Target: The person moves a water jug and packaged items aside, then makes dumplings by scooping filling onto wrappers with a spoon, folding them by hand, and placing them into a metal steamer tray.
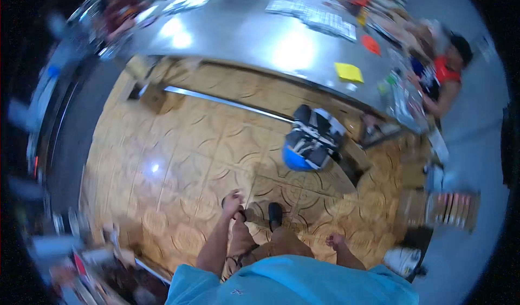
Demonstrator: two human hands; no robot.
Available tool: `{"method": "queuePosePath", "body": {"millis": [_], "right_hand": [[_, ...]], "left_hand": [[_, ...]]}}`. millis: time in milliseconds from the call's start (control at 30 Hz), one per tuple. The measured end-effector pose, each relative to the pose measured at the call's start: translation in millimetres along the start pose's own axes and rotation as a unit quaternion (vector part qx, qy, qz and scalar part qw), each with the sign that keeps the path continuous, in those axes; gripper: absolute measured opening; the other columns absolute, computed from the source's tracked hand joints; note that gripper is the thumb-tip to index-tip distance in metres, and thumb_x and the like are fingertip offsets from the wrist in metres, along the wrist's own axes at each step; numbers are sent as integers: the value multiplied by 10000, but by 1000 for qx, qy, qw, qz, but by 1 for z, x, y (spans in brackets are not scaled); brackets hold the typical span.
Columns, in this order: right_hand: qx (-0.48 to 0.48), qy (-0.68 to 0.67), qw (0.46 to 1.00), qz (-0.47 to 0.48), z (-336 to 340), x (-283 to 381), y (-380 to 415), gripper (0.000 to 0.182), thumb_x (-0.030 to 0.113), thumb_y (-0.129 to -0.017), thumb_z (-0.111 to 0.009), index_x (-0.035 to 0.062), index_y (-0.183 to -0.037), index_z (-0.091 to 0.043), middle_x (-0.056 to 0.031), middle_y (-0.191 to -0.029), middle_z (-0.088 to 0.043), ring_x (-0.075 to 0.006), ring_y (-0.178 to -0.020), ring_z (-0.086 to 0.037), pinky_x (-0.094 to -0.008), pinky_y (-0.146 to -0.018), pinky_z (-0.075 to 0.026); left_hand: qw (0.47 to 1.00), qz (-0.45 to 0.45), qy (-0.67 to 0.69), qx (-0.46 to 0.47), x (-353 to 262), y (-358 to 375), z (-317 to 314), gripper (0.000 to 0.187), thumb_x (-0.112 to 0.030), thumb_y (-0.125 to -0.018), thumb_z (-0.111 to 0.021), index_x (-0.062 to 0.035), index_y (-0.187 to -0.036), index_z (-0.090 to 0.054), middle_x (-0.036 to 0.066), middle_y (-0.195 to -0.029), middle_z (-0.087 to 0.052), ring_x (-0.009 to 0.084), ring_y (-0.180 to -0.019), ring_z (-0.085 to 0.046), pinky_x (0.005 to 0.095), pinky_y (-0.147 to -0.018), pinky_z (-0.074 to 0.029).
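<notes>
Floor tan w/ swirl pattern; table grey; pad yellow; shirt lt blue.

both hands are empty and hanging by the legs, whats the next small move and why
Probably a step forward toward the bag on the floor by the counter. Left hand and right hand hang open at the person's sides, holding nothing, and the bag lies ahead of the feet, out of reach.

Open room: the patterned tan tile floor lies bare to the left of and ahead of both hands, up to the long grey metal bench.

Obstacles: a blue-and-black bag stands on the floor ahead and to the right; stacked cardboard boxes crowd the right side; cluttered goods line the lower left edge.
</notes>
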State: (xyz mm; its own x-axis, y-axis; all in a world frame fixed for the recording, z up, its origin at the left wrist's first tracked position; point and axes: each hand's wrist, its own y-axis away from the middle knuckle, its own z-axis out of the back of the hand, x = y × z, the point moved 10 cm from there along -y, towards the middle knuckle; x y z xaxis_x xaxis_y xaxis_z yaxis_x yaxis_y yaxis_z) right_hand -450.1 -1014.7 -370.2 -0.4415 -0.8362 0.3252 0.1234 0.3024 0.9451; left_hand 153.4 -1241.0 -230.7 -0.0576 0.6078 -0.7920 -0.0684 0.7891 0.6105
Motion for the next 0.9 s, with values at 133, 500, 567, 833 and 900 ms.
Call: {"method": "queuePosePath", "body": {"millis": [133, 500, 567, 833, 900], "right_hand": [[81, 196, 977, 33, -127, 132, 9, 207, 270, -939, -487, 86, -888, -568, -100, -778, -611, -259, -639, -587, -394, -595, -520], [363, 533, 764, 25, -641, -3, 105, 191, 211, -923, -412, 148, -748, -458, -52, -672, -514, -234, -604, -538, -391, -627, -509], [366, 571, 729, 93, -702, -104, 135, 316, 331, -997, -406, 117, -777, -484, -81, -720, -536, -288, -755, -589, -413, -746, -525], [591, 714, 351, 132, -713, -541, 396, 408, 369, -1006, -497, 64, -738, -533, -72, -695, -541, -212, -679, -608, -372, -681, -545], [624, 716, 293, 106, -698, -592, 442, 368, 306, -1002, -547, 39, -753, -583, -46, -675, -572, -154, -625, -572, -304, -615, -487]], "left_hand": [[944, 64, 175, -273, 133, 187, 203, 334, -175, -902, -570, -65, -1218, -573, 87, -976, -655, 183, -788, -654, 328, -644, -563], [589, 76, 432, -679, 448, 589, 140, 120, -177, -823, -618, -65, -799, -654, 43, -632, -597, 144, -524, -554, 293, -452, -434], [514, 113, 486, -698, 489, 617, 75, 97, -130, -819, -599, -60, -769, -644, 53, -609, -585, 149, -475, -529, 300, -404, -404], [205, 56, 604, -768, 527, 762, -15, 149, -33, -908, -489, -59, -828, -612, 51, -657, -581, 129, -483, -526, 272, -385, -391], [233, 40, 551, -800, 512, 803, 22, 107, -93, -943, -516, -48, -896, -601, 35, -730, -602, 119, -541, -549, 257, -430, -407]]}}
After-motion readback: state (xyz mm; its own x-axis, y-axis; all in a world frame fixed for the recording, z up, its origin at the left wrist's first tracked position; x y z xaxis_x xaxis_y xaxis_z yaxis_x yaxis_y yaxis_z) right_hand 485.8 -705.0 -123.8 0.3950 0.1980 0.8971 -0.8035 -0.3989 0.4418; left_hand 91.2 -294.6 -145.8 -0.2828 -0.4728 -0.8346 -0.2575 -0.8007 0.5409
